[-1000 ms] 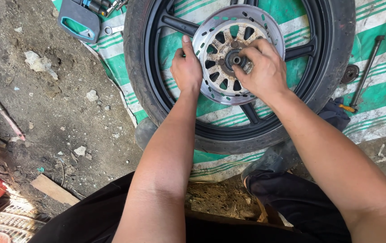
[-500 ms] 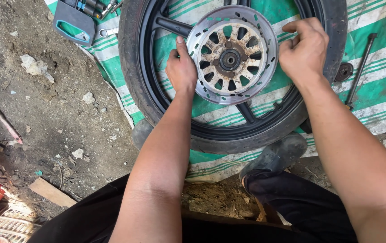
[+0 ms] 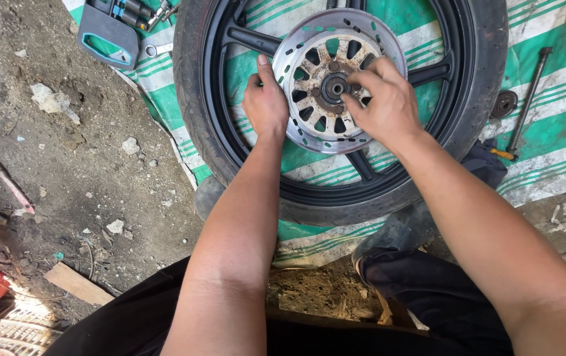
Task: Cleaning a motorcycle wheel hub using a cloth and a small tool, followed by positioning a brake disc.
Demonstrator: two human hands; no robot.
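At the upper left of the frame we see a grey tool case (image 3: 108,29) lying on the edge of a green-and-white striped tarp (image 3: 560,125). Just right of it lies a black wheel (image 3: 474,79), flat on the tarp, filling the upper middle. Our left hand (image 3: 266,105) rests on the left rim of the rusty brake disc (image 3: 309,132) at the wheel's centre, fingers loosely curled, thumb pointing up along the disc edge, not clamped on anything. Our right hand (image 3: 382,102) lies over the disc's right half, fingertips drawn together at the hub (image 3: 335,86); we cannot tell whether they pinch anything. At the far right a long metal rod (image 3: 527,105) lies on the tarp.
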